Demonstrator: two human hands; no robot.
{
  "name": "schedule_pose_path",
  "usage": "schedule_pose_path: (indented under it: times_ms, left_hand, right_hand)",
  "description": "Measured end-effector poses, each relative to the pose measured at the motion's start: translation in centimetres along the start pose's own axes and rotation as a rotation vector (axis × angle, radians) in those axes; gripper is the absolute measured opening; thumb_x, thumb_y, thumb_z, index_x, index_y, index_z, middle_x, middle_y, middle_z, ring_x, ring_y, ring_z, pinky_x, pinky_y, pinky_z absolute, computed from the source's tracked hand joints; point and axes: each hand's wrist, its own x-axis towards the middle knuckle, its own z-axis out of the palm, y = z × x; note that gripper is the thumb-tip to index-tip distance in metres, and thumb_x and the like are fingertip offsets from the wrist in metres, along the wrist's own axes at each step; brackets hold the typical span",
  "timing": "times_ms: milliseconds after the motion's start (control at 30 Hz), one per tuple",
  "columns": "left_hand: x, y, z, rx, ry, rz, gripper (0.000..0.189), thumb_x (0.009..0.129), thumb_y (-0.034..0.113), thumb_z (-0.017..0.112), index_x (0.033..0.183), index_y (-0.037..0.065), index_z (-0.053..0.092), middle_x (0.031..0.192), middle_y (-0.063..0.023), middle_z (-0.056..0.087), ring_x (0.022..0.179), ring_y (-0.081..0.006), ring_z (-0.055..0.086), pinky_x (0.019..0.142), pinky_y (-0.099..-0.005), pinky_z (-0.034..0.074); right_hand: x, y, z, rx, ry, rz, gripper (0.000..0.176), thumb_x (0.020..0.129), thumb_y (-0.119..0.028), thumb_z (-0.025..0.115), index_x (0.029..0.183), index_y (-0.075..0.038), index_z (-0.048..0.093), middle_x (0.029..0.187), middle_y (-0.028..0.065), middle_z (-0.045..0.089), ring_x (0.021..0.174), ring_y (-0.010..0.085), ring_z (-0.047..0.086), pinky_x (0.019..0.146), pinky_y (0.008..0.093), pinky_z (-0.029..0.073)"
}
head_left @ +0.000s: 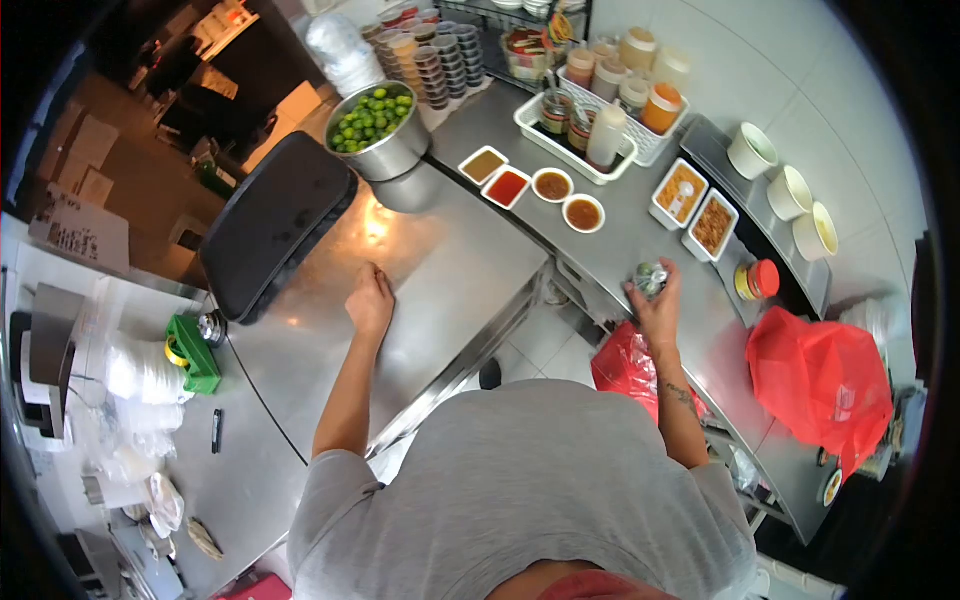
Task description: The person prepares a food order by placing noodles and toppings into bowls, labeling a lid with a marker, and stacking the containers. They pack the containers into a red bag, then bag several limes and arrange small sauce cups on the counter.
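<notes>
My left hand [370, 300] rests on the steel counter [450, 240] with its fingers curled closed, and nothing shows in it. Over the right-hand worktop, my right hand [658, 312] grips a small shiny bundle [650, 279], clear with green and dark patches, whose kind I cannot make out. Just beyond that hand are two white trays of crumbly orange-brown food [679, 193]. A red-lidded jar [757, 280] stands to its right. Below the wrist hangs a red plastic bag [626, 362].
A steel pot of green limes [372, 122] and a black tray [280, 225] stand at the far left. Sauce dishes [506, 187] and a white basket of bottles [575, 150] line the back. A large red bag [820, 380] lies right; a green tape dispenser [193, 353] sits left.
</notes>
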Motion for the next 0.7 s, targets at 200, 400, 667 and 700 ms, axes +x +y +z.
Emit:
schedule_pose_path:
  times_ms: [200,400,667,700]
  left_hand:
    - [-4.9,4.3,-0.9,-0.007,-0.075,0.122,0.011,0.086,0.009,0.052,0.097,0.008,0.051,0.088,-0.0136,0.059,0.074,-0.0339,0.060,0.062,-0.0445,0.048]
    - [-8.5,8.9,-1.4,-0.035,-0.090,0.217,0.014,0.086,0.010,0.053,0.099,0.007,0.051,0.089,-0.0134,0.057,0.073,-0.0321,0.060,0.062,-0.0420,0.049]
    - [-8.7,8.9,-1.4,-0.038,-0.065,0.190,0.010,0.087,0.010,0.053,0.096,0.008,0.054,0.090,-0.0116,0.060,0.072,-0.0310,0.061,0.060,-0.0395,0.050]
    - [-8.8,8.9,-1.5,-0.035,-0.060,0.188,0.009,0.087,0.010,0.053,0.096,0.008,0.054,0.090,-0.0115,0.060,0.072,-0.0310,0.061,0.061,-0.0394,0.050]
  right_hand:
    - [-1.2,5.5,-4.4,-0.121,0.113,-0.047,0.079,0.069,-0.019,0.080,0.132,-0.002,0.036,0.119,0.0234,0.049,0.110,0.0376,0.048,0.095,0.0420,0.040]
    - [-2.0,6.5,-6.8,0.029,0.105,-0.014,0.099,0.065,-0.021,0.083,0.142,-0.005,0.024,0.125,0.0209,0.045,0.112,0.0335,0.048,0.095,0.0417,0.040]
    - [-3.8,7.7,-8.4,0.106,0.112,-0.046,0.076,0.082,-0.019,0.068,0.142,-0.004,0.026,0.125,0.0177,0.044,0.109,0.0269,0.046,0.095,0.0367,0.037]
    - [-3.9,7.7,-8.4,0.112,0.115,-0.054,0.073,0.083,-0.020,0.067,0.142,-0.003,0.027,0.124,0.0177,0.044,0.109,0.0267,0.046,0.095,0.0367,0.037]
